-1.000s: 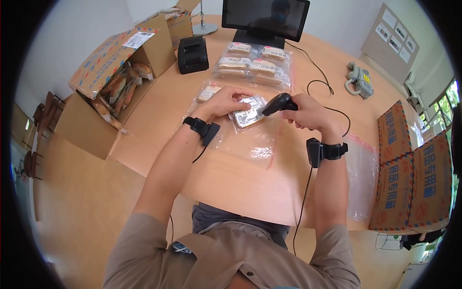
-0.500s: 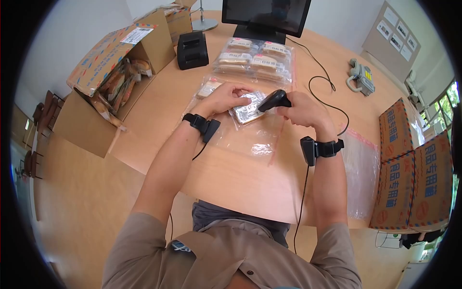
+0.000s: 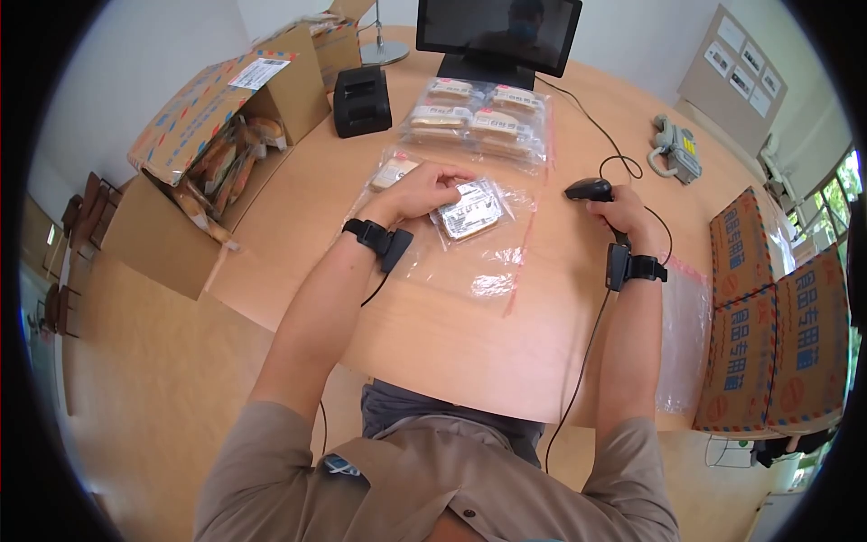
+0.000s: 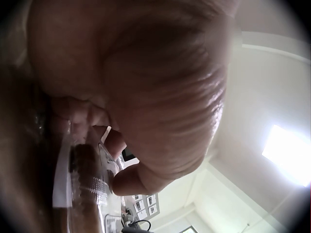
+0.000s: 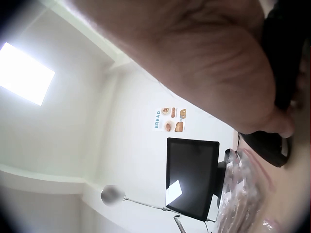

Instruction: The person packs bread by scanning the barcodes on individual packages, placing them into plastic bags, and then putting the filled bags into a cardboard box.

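My left hand (image 3: 423, 191) holds a packaged bread (image 3: 475, 213) by its left side, the thumb on its shiny labelled top. In the left wrist view the clear wrapper of the bread (image 4: 87, 189) lies against my fingers and thumb. It sits over a clear plastic bag (image 3: 452, 271), next to another wrapped bread (image 3: 394, 170) partly behind the hand. To the right, my right hand (image 3: 627, 215) grips a black barcode scanner (image 3: 589, 189) low over the table, its head pointing left. The right wrist view shows the thumb along the scanner (image 5: 267, 148).
Bagged breads (image 3: 477, 117) lie before a monitor (image 3: 498, 36). A black label printer (image 3: 362, 101) and an open carton of breads (image 3: 217, 135) stand left. At right are a telephone (image 3: 675, 149), cartons (image 3: 777, 325) and flat plastic bags (image 3: 682, 334). The scanner's cable (image 3: 610, 144) crosses the table.
My right hand has carried the barcode scanner away from the packaged bread, rightward, after holding its head over the label. The left hand and the bread stay nearly where they were.
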The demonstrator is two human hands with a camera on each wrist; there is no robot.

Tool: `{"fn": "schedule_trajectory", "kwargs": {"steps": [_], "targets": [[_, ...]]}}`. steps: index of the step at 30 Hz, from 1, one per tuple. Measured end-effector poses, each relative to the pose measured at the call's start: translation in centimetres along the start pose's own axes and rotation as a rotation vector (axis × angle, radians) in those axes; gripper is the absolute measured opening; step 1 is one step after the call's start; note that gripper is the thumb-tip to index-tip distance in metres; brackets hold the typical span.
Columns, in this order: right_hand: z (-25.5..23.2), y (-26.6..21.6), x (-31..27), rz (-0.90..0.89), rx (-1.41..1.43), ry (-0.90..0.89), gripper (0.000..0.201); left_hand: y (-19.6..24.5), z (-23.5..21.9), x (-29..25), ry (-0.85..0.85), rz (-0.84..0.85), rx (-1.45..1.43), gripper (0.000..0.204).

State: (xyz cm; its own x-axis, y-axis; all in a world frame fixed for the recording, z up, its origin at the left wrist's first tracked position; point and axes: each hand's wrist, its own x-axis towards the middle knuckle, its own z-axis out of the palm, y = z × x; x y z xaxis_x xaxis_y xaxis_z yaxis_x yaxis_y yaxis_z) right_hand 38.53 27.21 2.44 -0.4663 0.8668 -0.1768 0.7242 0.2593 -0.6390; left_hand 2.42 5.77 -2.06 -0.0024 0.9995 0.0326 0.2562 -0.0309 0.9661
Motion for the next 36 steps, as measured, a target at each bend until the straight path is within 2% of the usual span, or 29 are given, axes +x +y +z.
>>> {"fn": "schedule_trajectory", "kwargs": {"steps": [2,8,10,11,13,14,16,17,18,19,20,21,23,24,26,27,29,30,32,33,34,35,36], "targets": [[0.2,0.7,0.4,0.002,0.024,0.033,0.027,0.3,0.1,-0.2,-0.019,-0.005,0.0,0.056],[-0.2,-0.2,-0.5,-0.032,-0.17,0.115,0.045,3.0,-0.3,-1.1,-0.059,0.019,0.07,0.061],[-0.6,-1.2,-1.6,-0.078,-0.275,0.233,0.049,4.9,-0.1,-1.9,-0.005,0.083,-0.032,0.058],[-0.9,-1.6,-1.9,-0.074,-0.272,0.236,0.049,5.8,0.0,-2.2,-0.01,0.084,-0.029,0.058],[-1.8,-2.8,-2.5,-0.205,-0.241,0.48,0.051,7.0,0.3,-2.6,-0.026,0.184,-0.316,0.045],[-2.1,-4.4,-3.5,-0.2,-0.241,0.485,0.051,6.9,0.5,-2.4,-0.033,0.186,-0.315,0.045],[-1.5,-8.5,-5.6,-0.268,0.152,0.405,0.049,6.7,0.9,-2.0,-0.054,0.437,-0.386,0.02],[-0.4,-9.2,-5.6,-0.311,0.324,0.258,0.049,6.8,1.2,-1.9,-0.06,0.439,-0.386,0.02],[0.9,-9.5,-5.3,-0.354,0.494,0.108,0.05,6.9,1.6,-1.8,-0.046,0.44,-0.423,0.008],[2.1,-9.4,-4.6,-0.304,0.643,-0.134,0.053,7.1,2.1,-1.9,-0.033,0.441,-0.459,0.006],[2.9,-10.1,-4.6,-0.252,0.786,-0.378,0.056,7.4,2.6,-2.0,-0.003,0.426,-0.459,0.013],[3.8,-10.6,-5.0,-0.23,0.711,-0.496,0.069,7.1,2.9,-1.8,-0.008,0.428,-0.456,0.013],[5.7,-11.4,-5.6,-0.187,0.925,-0.562,0.058,6.1,3.2,-1.4,0.009,0.43,-0.466,0.012],[5.4,-11.4,-5.7,-0.187,0.926,-0.561,0.058,5.6,3.1,-1.2,0.007,0.43,-0.465,0.012],[4.3,-11.2,-6.1,-0.355,0.751,-0.751,0.047,5.1,3.3,-1.2,-0.001,0.401,-0.466,0.011],[4.0,-11.0,-6.0,-0.349,0.751,-0.754,0.047,4.8,3.4,-1.2,0.001,0.397,-0.471,0.011],[3.1,-10.4,-5.4,-0.339,0.691,-0.649,0.04,4.7,4.1,-0.9,0.106,0.351,-0.43,0.015],[2.7,-9.9,-5.2,-0.355,0.71,-0.553,0.035,4.7,4.1,-1.0,0.104,0.346,-0.433,0.015],[1.9,-7.6,-3.4,-0.324,0.818,-0.353,0.033,5.2,4.2,-1.5,0.159,0.145,-0.525,0.015],[1.3,-6.7,-2.8,-0.3,0.887,-0.257,0.033,5.5,4.6,-1.6,0.159,0.139,-0.529,0.015],[0.7,-6.3,-2.6,-0.295,0.886,-0.26,0.033,6.0,5.5,-1.6,0.111,-0.004,-0.149,0.017],[0.0,-6.1,-2.6,-0.305,1.057,-0.221,0.034,6.7,6.5,-1.8,0.06,-0.146,0.229,0.021],[-0.3,-6.1,-2.7,-0.312,1.227,-0.181,0.035,7.2,7.7,-2.7,0.001,-0.045,0.493,0.041]]}}
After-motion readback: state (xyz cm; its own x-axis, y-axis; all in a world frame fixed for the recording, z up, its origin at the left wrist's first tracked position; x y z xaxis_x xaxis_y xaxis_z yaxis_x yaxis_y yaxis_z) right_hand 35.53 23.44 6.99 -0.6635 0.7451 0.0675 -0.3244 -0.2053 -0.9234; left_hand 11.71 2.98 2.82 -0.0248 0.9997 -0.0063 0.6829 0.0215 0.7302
